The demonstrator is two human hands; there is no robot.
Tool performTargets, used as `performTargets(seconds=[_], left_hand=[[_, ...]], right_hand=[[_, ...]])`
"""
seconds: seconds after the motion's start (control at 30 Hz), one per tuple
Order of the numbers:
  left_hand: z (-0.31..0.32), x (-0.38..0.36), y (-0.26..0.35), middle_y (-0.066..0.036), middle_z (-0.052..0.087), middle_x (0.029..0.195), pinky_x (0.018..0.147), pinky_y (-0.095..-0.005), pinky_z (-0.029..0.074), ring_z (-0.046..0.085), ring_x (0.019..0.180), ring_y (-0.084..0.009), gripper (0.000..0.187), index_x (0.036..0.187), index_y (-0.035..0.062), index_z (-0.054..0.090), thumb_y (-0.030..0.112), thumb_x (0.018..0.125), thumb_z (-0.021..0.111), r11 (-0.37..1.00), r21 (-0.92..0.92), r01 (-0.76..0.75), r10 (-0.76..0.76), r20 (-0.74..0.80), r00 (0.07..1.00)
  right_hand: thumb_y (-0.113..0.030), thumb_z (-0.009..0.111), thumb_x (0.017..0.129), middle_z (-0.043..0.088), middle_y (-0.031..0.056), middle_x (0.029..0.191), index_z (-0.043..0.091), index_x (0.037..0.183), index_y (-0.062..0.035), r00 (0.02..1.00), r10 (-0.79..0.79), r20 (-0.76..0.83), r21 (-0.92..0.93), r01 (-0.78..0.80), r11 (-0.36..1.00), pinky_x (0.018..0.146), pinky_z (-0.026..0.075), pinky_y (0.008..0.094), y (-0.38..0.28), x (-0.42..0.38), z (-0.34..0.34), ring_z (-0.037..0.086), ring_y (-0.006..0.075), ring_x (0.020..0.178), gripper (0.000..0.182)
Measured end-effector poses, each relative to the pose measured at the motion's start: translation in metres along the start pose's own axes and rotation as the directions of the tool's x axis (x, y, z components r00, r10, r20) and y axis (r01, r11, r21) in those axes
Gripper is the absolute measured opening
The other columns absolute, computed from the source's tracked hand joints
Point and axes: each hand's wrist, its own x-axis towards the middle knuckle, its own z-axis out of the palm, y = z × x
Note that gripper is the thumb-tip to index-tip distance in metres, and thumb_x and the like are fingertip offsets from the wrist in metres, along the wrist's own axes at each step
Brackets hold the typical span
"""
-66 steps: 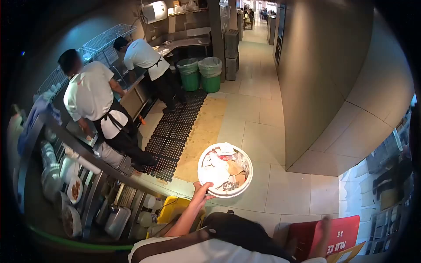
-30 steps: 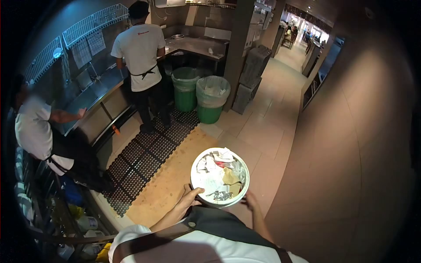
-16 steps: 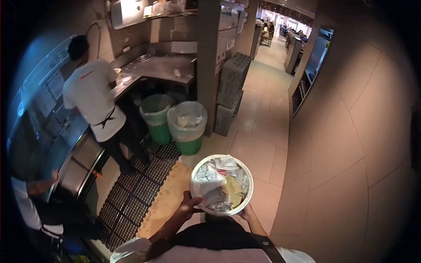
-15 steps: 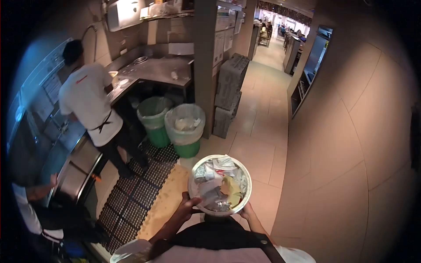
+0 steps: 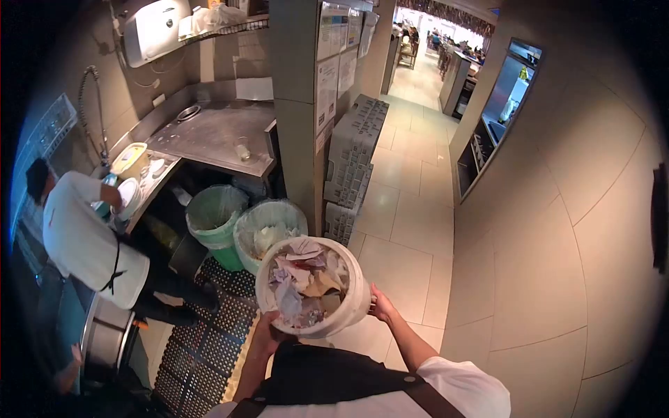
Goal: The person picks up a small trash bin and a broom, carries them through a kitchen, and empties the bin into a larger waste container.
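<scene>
A round white bucket point(image 5: 357, 292), full of crumpled paper and wrappers, is held in front of my body, its open top tilted to the left. My left hand point(image 5: 273, 330) grips its lower left side, the fingers partly hidden beneath it. On the right side, my right hand point(image 5: 378, 304) presses against the bucket wall. Just beyond the bucket stands a green bin with a clear liner point(image 5: 282, 210) holding pale waste. Beside that is another lined green bin point(image 5: 221, 244), whose inside looks mostly dark.
A co-worker point(image 5: 94, 233) in a white shirt bends over the sink counter at left. Another person's hand point(image 5: 72, 362) shows at lower left. Grey crates point(image 5: 354, 150) stand by the pillar point(image 5: 296, 90). A black perforated mat point(image 5: 202, 345) covers floor; a tiled wall point(image 5: 529, 244) bounds the right.
The bucket has come nearer the bins and tilted leftward, with my right hand now on its side. The view has shifted, and the co-worker bends lower with an arm at the counter.
</scene>
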Motion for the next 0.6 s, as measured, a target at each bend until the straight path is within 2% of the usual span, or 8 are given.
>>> performTargets(seconds=[0.1,0.23,0.33,0.37,0.43,0.47,0.5,0.6], left_hand=[[-0.012,0.052,0.016,-0.013,0.054,0.124,0.079,-0.0487,0.051,0.057,0.106,-0.0299,0.061,0.131,0.0051,0.042,0.035,0.080,0.057,0.996,0.052,0.068,-0.062,-0.122,0.991],[-0.046,0.135,0.033,-0.009,0.057,0.117,0.082,-0.0450,0.047,0.056,0.100,-0.0274,0.052,0.126,0.0112,0.047,0.040,0.083,0.057,0.990,0.135,0.044,-0.035,-0.069,0.997],[-0.051,0.180,0.063,-0.008,0.058,0.113,0.084,-0.0324,0.044,0.053,0.103,-0.0195,0.043,0.122,0.0120,0.051,0.037,0.087,0.054,0.968,0.207,0.141,-0.116,-0.131,0.985],[-0.044,0.186,0.078,-0.007,0.059,0.111,0.082,-0.0313,0.043,0.054,0.101,-0.0195,0.044,0.121,0.0124,0.052,0.040,0.088,0.051,0.957,0.287,0.042,-0.029,-0.047,0.998],[-0.039,0.204,0.109,-0.007,0.058,0.107,0.080,-0.0327,0.044,0.055,0.093,-0.0215,0.039,0.120,0.0110,0.053,0.034,0.089,0.049,0.956,0.230,0.180,-0.156,-0.121,0.980],[-0.059,0.217,0.099,-0.007,0.059,0.100,0.076,-0.0321,0.045,0.055,0.086,-0.0195,0.037,0.115,0.0090,0.056,0.034,0.090,0.047,0.812,0.468,-0.349,0.291,0.193,0.937],[-0.071,0.244,0.106,-0.007,0.059,0.096,0.073,-0.0312,0.046,0.054,0.083,-0.0172,0.037,0.112,0.0077,0.056,0.036,0.090,0.046,0.954,0.294,0.061,-0.073,0.028,0.997],[-0.102,0.300,0.114,-0.009,0.058,0.102,0.078,-0.0362,0.049,0.056,0.091,-0.0205,0.041,0.111,0.0058,0.055,0.040,0.091,0.046,0.915,0.301,0.269,-0.253,-0.092,0.963]], right_hand=[[-0.069,0.049,0.083,0.050,0.0159,0.119,0.040,0.136,-0.0134,0.996,0.029,-0.084,-0.015,-0.030,0.999,0.092,0.041,0.0464,0.005,0.022,0.009,0.049,0.0322,0.103,0.078],[-0.068,0.052,0.082,0.054,0.0141,0.108,0.046,0.130,-0.0122,0.964,0.067,-0.258,0.041,-0.058,0.997,0.086,0.044,0.0477,-0.002,0.054,0.022,0.051,0.0312,0.093,0.074],[-0.066,0.050,0.085,0.056,0.0089,0.088,0.056,0.113,-0.0123,0.933,0.083,-0.350,0.057,-0.067,0.996,0.072,0.044,0.0413,-0.011,0.059,0.050,0.050,0.0261,0.081,0.061],[-0.065,0.049,0.086,0.056,0.0069,0.081,0.058,0.108,-0.0128,0.908,0.064,-0.413,0.055,-0.046,0.997,0.067,0.043,0.0387,-0.008,0.062,0.056,0.050,0.0245,0.079,0.057],[-0.068,0.050,0.083,0.050,0.0182,0.121,0.042,0.136,-0.0148,0.912,0.131,-0.390,0.061,-0.116,0.991,0.086,0.045,0.0466,-0.004,0.081,0.053,0.051,0.0337,0.105,0.075],[-0.067,0.049,0.084,0.054,0.0170,0.115,0.044,0.134,-0.0137,0.905,0.127,-0.406,0.031,-0.126,0.992,0.082,0.046,0.0465,0.007,0.101,0.036,0.053,0.0325,0.099,0.073],[-0.067,0.048,0.085,0.057,0.0159,0.109,0.046,0.132,-0.0126,0.899,0.124,-0.420,0.001,-0.136,0.991,0.079,0.047,0.0464,0.015,0.113,0.022,0.056,0.0313,0.094,0.072],[-0.067,0.046,0.086,0.060,0.0157,0.102,0.050,0.125,-0.0058,0.852,0.003,-0.523,-0.129,-0.083,0.988,0.079,0.047,0.0501,-0.030,0.100,0.078,0.059,0.0326,0.091,0.073]])
